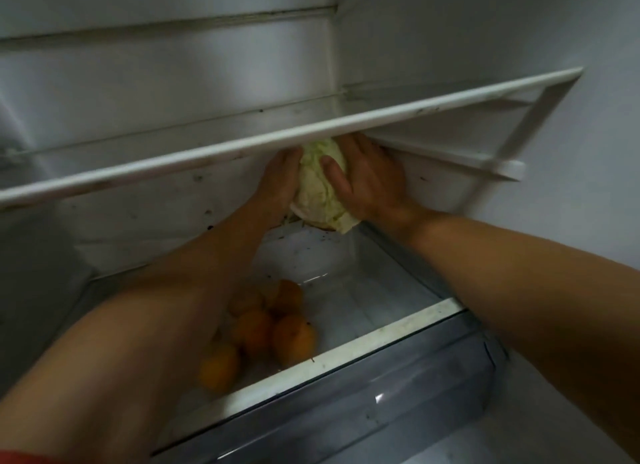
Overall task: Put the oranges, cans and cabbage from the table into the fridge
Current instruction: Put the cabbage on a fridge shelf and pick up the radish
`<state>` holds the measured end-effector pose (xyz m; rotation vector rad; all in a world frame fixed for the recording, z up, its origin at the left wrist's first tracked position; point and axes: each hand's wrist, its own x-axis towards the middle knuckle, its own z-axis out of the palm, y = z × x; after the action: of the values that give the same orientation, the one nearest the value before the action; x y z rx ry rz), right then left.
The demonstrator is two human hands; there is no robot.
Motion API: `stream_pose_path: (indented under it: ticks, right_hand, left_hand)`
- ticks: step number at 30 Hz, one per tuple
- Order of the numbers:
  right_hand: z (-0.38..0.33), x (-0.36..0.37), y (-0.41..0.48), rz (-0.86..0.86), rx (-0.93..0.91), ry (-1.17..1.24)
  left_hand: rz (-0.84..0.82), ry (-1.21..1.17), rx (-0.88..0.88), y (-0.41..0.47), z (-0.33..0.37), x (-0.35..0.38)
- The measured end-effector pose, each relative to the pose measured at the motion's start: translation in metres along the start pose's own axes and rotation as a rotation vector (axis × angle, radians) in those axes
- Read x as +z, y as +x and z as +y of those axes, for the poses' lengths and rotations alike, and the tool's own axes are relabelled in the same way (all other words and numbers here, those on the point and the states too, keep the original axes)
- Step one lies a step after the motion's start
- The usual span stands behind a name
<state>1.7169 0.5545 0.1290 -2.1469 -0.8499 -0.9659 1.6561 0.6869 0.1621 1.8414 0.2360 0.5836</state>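
A pale green cabbage (320, 186) is held deep inside the fridge, just under the front rail of a glass shelf (277, 141). My left hand (280, 183) grips its left side and my right hand (367, 179) wraps its right side, thumb across the front. The cabbage is at the back of the lower shelf (381, 332); I cannot tell whether it rests on it. Several oranges (273, 332) lie in a loose pile on that lower shelf, near its front left, partly hidden by my left forearm. No cans are in view.
A clear plastic drawer front (398, 391) sits below the lower shelf's white rim. The fridge's white right wall (588, 204) and a shelf bracket (509, 169) stand close to my right arm. The upper shelf's rail leaves a narrow gap above the cabbage.
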Motion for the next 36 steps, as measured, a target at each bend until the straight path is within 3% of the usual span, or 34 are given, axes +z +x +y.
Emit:
stream_pose_path:
  ticks: [4, 6, 9, 12, 15, 24, 30, 36]
  right_hand:
    - [-0.012, -0.002, 0.006, 0.03, -0.039, -0.23]
    - [-0.011, -0.003, 0.011, 0.038, -0.065, -0.222]
    - [-0.008, -0.007, 0.011, -0.102, -0.008, -0.19]
    - [-0.006, -0.014, 0.009, -0.243, 0.071, -0.101]
    - [-0.009, -0.036, 0.003, -0.225, 0.099, -0.072]
    - [-0.034, -0.097, -0.049, -0.268, 0.007, -0.246]
    - [-0.076, -0.134, -0.086, -0.34, -0.113, -0.257]
    - [-0.107, -0.166, -0.139, -0.342, -0.275, -0.214]
  left_hand:
    - [0.126, 0.176, 0.02, 0.008, 0.001, -0.006]
    - [0.132, 0.167, -0.025, 0.01, 0.0, -0.009]
    - [0.064, 0.124, -0.111, -0.004, -0.003, -0.01]
    - [0.106, 0.219, -0.084, -0.018, -0.006, -0.016]
    - [0.171, 0.371, -0.03, -0.032, -0.004, -0.029]
    - [0.124, 0.747, 0.05, -0.101, 0.02, -0.039]
    - [0.116, 1.236, 0.082, -0.169, 0.042, -0.049]
    - [0.236, 1.363, 0.176, -0.273, 0.048, -0.058]
